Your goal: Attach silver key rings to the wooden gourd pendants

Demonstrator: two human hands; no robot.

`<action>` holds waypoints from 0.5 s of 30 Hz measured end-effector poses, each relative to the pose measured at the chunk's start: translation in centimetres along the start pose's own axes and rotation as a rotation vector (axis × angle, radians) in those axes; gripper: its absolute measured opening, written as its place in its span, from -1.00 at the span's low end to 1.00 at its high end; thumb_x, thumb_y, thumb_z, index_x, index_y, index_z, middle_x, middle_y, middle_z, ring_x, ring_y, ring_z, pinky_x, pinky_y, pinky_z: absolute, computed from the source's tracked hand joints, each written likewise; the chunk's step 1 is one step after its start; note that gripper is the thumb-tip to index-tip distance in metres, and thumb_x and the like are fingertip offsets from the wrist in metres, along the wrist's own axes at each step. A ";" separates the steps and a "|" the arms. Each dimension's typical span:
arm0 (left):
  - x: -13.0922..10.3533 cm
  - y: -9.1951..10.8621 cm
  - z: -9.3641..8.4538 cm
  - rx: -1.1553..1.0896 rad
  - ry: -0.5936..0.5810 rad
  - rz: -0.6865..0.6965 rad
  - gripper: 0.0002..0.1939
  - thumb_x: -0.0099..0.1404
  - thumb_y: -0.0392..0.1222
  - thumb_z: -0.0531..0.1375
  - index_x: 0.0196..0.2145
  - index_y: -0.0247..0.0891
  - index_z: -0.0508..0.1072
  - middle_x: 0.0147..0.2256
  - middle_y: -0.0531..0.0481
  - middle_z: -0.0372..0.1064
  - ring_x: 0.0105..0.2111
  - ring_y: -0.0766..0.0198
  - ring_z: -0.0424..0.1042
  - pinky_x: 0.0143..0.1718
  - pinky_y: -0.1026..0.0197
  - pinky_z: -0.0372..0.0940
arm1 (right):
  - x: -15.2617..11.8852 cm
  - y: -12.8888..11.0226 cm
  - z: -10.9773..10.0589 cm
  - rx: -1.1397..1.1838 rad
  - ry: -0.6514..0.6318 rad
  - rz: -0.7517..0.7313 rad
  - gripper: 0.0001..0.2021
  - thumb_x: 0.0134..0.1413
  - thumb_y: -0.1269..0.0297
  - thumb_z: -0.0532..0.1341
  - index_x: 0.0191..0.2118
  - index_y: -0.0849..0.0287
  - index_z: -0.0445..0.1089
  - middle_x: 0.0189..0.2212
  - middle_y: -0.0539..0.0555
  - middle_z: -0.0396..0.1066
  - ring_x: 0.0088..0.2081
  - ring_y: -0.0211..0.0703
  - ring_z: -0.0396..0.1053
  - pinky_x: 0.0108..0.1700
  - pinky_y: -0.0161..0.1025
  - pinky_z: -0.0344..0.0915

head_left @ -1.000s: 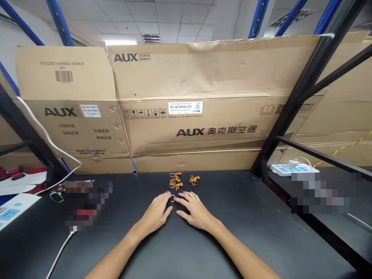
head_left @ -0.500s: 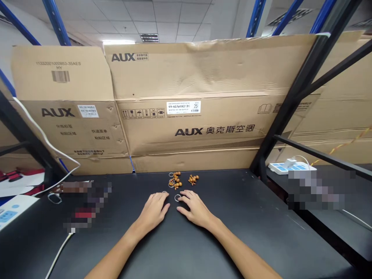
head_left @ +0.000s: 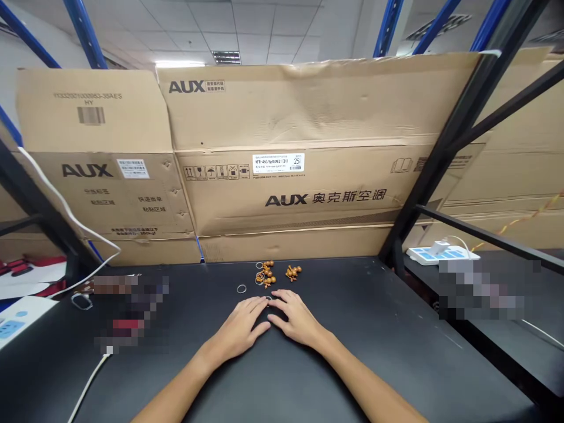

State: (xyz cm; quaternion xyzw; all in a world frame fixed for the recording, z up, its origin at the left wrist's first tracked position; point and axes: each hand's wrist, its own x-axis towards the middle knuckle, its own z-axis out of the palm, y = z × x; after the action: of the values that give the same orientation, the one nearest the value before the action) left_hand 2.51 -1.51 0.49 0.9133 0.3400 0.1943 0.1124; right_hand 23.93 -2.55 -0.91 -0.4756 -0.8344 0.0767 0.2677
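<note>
Broadly, a matte black tabletop (head_left: 247, 388) under both forearms, lightly scuffed near three o'clock, taking the fingertips as clock centre. At twelve, along the back edge, a wall of opened-out AUX air-conditioner cartons (head_left: 330, 117), with black metal uprights (head_left: 434, 167) at two and ten, blue posts (head_left: 86, 35) and a tiled ceiling (head_left: 259, 17) above. Out at nine and between two and three, white power strips (head_left: 37, 308). Left hand (head_left: 240, 322) palm down, fingers gently curved and close together, thumb parted from them; right hand (head_left: 295, 316) much alike, fingers slightly more spread. Between the two sets of fingertips, one metal key ring (head_left: 269, 301), partly hidden; cannot tell about any firm hold on it. At ten, a loose metal ring (head_left: 241, 292) flat on the black. Just beyond at twelve, a bunch of brown bead-figure keychains (head_left: 269, 275); at one, a lone bead-figure charm (head_left: 293, 272). Since half a second ago, a shift of the left hand toward three o'clock, away from the loose metal ring, now clear of any finger; right hand and keychains practically unmoved.
</note>
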 end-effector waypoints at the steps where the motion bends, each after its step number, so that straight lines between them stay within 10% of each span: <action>1: 0.0 -0.1 0.0 0.016 0.005 -0.009 -0.52 0.39 0.01 0.02 0.21 -0.14 0.17 0.18 -0.09 0.19 0.18 0.08 0.16 0.18 -0.01 0.13 | 0.1 0.2 0.0 -0.002 0.026 0.023 -0.68 0.18 0.16 0.13 0.03 0.08 0.36 0.09 0.13 0.30 0.12 -0.03 0.20 0.19 -0.05 0.10; 11: 0.2 -2.1 0.8 0.197 0.056 -0.201 -0.54 0.39 0.08 -0.04 0.10 -0.23 0.30 0.22 -0.21 0.10 0.25 -0.10 -0.01 0.21 -0.18 -0.02 | 1.2 4.2 -0.7 -0.211 0.065 0.250 -0.48 0.22 0.02 0.03 0.21 0.16 0.17 0.25 0.17 0.07 0.29 0.10 -0.11 0.26 0.12 -0.11; 15: 0.0 -2.4 1.2 0.256 0.094 -0.275 -0.51 0.39 0.09 -0.06 0.10 -0.25 0.29 0.19 -0.21 0.15 0.25 -0.17 -0.03 0.21 -0.24 -0.07 | 1.2 4.5 -0.7 -0.189 0.114 0.234 -0.55 0.22 0.08 0.05 0.13 0.20 0.26 0.14 0.19 0.24 0.21 0.06 0.08 0.21 0.02 0.05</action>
State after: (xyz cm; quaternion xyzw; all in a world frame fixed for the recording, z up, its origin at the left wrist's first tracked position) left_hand 1.60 0.20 -1.43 0.8550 0.4883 0.1747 0.0048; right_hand 27.14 0.81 -1.61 -0.5960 -0.7604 0.0015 0.2579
